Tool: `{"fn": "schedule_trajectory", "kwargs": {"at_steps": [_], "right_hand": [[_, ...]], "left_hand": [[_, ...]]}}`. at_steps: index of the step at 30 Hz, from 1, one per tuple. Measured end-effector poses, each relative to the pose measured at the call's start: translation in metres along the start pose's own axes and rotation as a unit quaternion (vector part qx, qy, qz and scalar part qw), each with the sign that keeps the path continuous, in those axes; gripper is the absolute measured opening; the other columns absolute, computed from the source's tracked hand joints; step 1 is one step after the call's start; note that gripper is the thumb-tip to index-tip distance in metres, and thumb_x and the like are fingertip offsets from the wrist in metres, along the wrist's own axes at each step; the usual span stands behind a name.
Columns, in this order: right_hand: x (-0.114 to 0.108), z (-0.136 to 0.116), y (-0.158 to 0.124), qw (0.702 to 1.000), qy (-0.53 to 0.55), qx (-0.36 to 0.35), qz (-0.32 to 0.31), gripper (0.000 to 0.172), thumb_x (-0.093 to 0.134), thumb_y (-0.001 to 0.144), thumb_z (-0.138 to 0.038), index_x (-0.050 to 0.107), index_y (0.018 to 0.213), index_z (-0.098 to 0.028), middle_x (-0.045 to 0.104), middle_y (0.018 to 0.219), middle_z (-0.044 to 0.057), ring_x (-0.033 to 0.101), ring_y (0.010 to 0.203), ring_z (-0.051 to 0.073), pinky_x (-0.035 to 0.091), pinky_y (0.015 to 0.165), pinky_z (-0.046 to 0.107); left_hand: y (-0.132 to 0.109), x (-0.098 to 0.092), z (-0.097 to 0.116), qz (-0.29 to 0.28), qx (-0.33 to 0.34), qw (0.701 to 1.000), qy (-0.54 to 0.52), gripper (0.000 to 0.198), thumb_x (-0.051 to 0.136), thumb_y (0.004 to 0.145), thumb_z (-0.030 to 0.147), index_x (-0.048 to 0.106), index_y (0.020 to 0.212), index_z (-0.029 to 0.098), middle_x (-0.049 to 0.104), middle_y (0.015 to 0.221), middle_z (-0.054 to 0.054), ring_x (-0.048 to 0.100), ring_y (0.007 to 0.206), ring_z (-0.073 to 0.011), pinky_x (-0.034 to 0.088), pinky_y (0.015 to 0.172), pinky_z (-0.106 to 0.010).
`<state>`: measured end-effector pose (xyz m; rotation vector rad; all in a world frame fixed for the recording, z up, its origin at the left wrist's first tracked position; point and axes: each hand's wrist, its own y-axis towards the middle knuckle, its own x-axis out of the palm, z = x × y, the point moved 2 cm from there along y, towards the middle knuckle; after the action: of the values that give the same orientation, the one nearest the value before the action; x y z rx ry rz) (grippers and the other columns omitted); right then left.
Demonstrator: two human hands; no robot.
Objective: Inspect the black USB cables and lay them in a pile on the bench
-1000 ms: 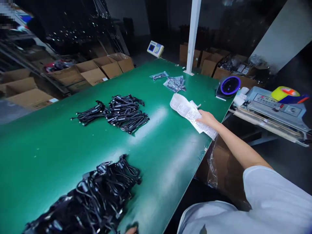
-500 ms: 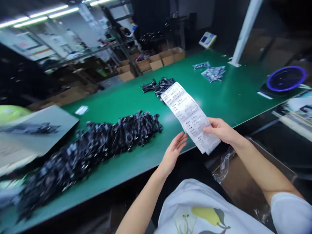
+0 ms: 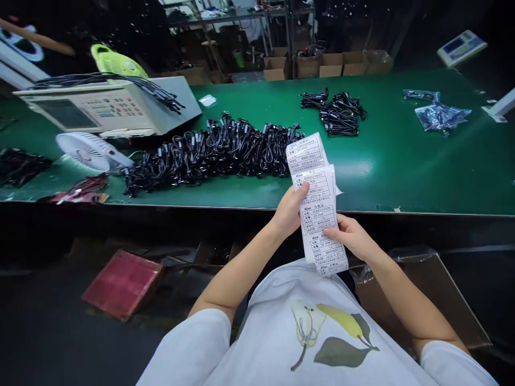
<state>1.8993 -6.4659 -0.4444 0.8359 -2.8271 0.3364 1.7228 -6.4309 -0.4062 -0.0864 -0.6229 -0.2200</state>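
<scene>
My left hand (image 3: pixel 290 209) and my right hand (image 3: pixel 348 236) both hold a long strip of white printed paper labels (image 3: pixel 317 214), folded over at the top, in front of my chest. The left thumb presses on its upper part, and the right fingers pinch its lower edge. Beyond the hands, on the green workbench (image 3: pixel 402 179), lies a long heap of coiled black cables (image 3: pixel 213 153), not touching the strip in this view. A smaller bundle of black cables (image 3: pixel 336 112) lies to its right.
A benchtop test instrument (image 3: pixel 102 104) with cables draped over it and a white fan (image 3: pixel 90 151) stand at the left. Bagged cables (image 3: pixel 440 116) lie at the right. A cardboard box (image 3: pixel 426 300) sits below my right arm, and a red mat (image 3: pixel 123 284) lies on the floor.
My view has swung left along the bench. My left hand, open beside the labels before, now grips the strip too. The strip is held upright, closer to my chest.
</scene>
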Motion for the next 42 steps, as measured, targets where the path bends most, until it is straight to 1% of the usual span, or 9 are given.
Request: {"fn": "schedule_trajectory", "kwargs": {"at_steps": [6, 15, 20, 26, 29, 33, 38, 40, 42], "right_hand": [[0.007, 0.003, 0.023, 1.0, 0.001, 0.022, -0.022, 0.04, 0.076, 0.086, -0.033, 0.068, 0.124, -0.028, 0.071, 0.122, 0.005, 0.069, 0.105, 0.025, 0.056, 0.092, 0.043], [0.002, 0.002, 0.044, 0.999, 0.013, 0.05, 0.008, 0.038, 0.077, 0.084, -0.037, 0.068, 0.119, -0.023, 0.072, 0.118, 0.007, 0.07, 0.101, 0.025, 0.057, 0.09, 0.041], [-0.016, 0.003, 0.053, 0.997, 0.02, 0.079, 0.01, 0.036, 0.077, 0.084, -0.038, 0.067, 0.115, -0.022, 0.072, 0.117, 0.007, 0.07, 0.102, 0.026, 0.056, 0.09, 0.041], [-0.05, 0.009, 0.055, 0.993, 0.008, 0.109, 0.035, 0.039, 0.075, 0.084, -0.044, 0.068, 0.115, -0.021, 0.073, 0.114, 0.009, 0.071, 0.099, 0.029, 0.057, 0.083, 0.043], [-0.071, 0.006, 0.052, 0.993, 0.006, 0.111, 0.044, 0.041, 0.072, 0.086, -0.044, 0.067, 0.119, -0.02, 0.073, 0.112, 0.01, 0.071, 0.098, 0.03, 0.056, 0.082, 0.044], [-0.099, 0.001, 0.042, 0.996, -0.014, 0.072, 0.057, 0.042, 0.068, 0.089, -0.044, 0.066, 0.123, -0.019, 0.073, 0.113, 0.01, 0.07, 0.101, 0.029, 0.055, 0.085, 0.042], [-0.118, 0.005, 0.03, 0.99, -0.018, 0.036, 0.132, 0.032, 0.076, 0.079, -0.038, 0.074, 0.105, -0.02, 0.075, 0.101, 0.002, 0.07, 0.092, 0.025, 0.055, 0.083, 0.036], [-0.12, 0.004, 0.031, 0.989, -0.016, 0.025, 0.146, 0.025, 0.077, 0.076, -0.037, 0.076, 0.098, -0.024, 0.076, 0.096, -0.004, 0.07, 0.092, 0.024, 0.056, 0.084, 0.035], [-0.122, 0.003, 0.031, 0.988, -0.014, 0.018, 0.153, 0.02, 0.076, 0.077, -0.036, 0.076, 0.096, -0.028, 0.076, 0.096, -0.007, 0.069, 0.096, 0.025, 0.056, 0.085, 0.035]], "left_hand": [[-0.005, -0.018, 0.019, 0.006, 0.035, 0.999, 0.001, 0.031, 0.064, 0.092, 0.039, 0.065, 0.115, 0.019, 0.073, 0.11, -0.009, 0.069, 0.104, -0.0251, 0.056, 0.091, -0.039], [0.023, -0.029, 0.026, 0.003, 0.03, 0.999, 0.01, 0.027, 0.066, 0.091, 0.032, 0.062, 0.115, 0.02, 0.073, 0.11, -0.008, 0.07, 0.098, -0.0232, 0.058, 0.082, -0.036], [0.054, -0.033, 0.031, 0.024, 0.039, 0.999, 0.016, 0.037, 0.071, 0.086, 0.031, 0.061, 0.12, 0.021, 0.071, 0.117, -0.008, 0.067, 0.109, -0.0252, 0.054, 0.094, -0.04], [0.099, -0.039, 0.055, 0.033, 0.092, 0.995, 0.018, 0.037, 0.07, 0.086, 0.032, 0.061, 0.121, 0.025, 0.067, 0.126, -0.005, 0.062, 0.12, -0.0226, 0.051, 0.1, -0.036], [0.121, -0.042, 0.064, 0.053, 0.101, 0.993, 0.021, 0.04, 0.063, 0.09, 0.047, 0.06, 0.124, 0.026, 0.064, 0.132, -0.005, 0.058, 0.124, -0.0215, 0.051, 0.099, -0.032], [0.148, -0.031, 0.061, 0.015, 0.047, 0.998, 0.037, 0.062, 0.052, 0.089, 0.068, 0.061, 0.126, 0.02, 0.063, 0.132, -0.012, 0.061, 0.12, -0.0231, 0.053, 0.096, -0.032], [0.165, -0.006, 0.041, -0.022, -0.082, 0.976, 0.202, 0.049, 0.077, 0.079, 0.041, 0.064, 0.122, 0.022, 0.073, 0.111, -0.006, 0.071, 0.09, -0.0197, 0.058, 0.072, -0.025], [0.173, -0.003, 0.037, -0.017, -0.097, 0.962, 0.255, 0.044, 0.079, 0.077, 0.038, 0.067, 0.118, 0.026, 0.074, 0.103, -0.002, 0.07, 0.078, -0.0191, 0.056, 0.061, -0.025], [0.184, 0.001, 0.036, -0.021, -0.066, 0.954, 0.292, 0.04, 0.08, 0.075, 0.035, 0.069, 0.113, 0.029, 0.075, 0.101, 0.001, 0.07, 0.079, -0.0197, 0.056, 0.06, -0.026]]}}
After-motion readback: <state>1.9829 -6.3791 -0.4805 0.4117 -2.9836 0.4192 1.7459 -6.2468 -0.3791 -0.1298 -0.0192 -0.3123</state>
